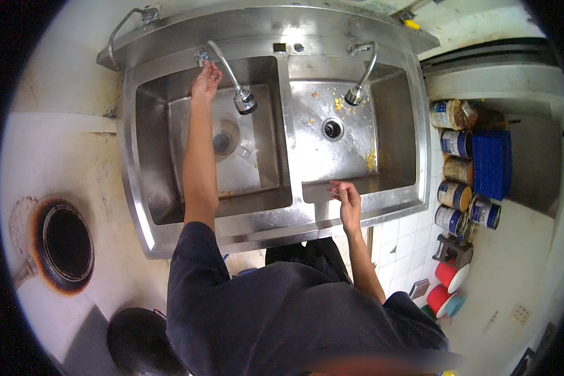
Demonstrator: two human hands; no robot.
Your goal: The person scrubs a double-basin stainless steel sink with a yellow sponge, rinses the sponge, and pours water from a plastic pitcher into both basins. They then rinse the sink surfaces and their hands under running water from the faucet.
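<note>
My left hand (207,82) reaches across the left basin (155,141) of a stainless steel double sink. Its fingertips are at the valve (200,57) of the left tap; whether they grip it is hard to see. The tap's curved spout (223,66) ends in a dark-tipped spray head (245,102) over this basin. My right hand (350,197) hovers near the front rim of the right basin (395,136), fingers apart and holding nothing visible. Yellow food scraps (371,160) lie in that basin, around the drain (332,129) and under the right tap (356,95).
A scorched pan (66,246) hangs on the left wall, with a dark wok-like pan (141,343) below it. At the right are several cans (453,195), a blue crate (492,164) and red containers (444,275). Another tap (122,28) is at the upper left.
</note>
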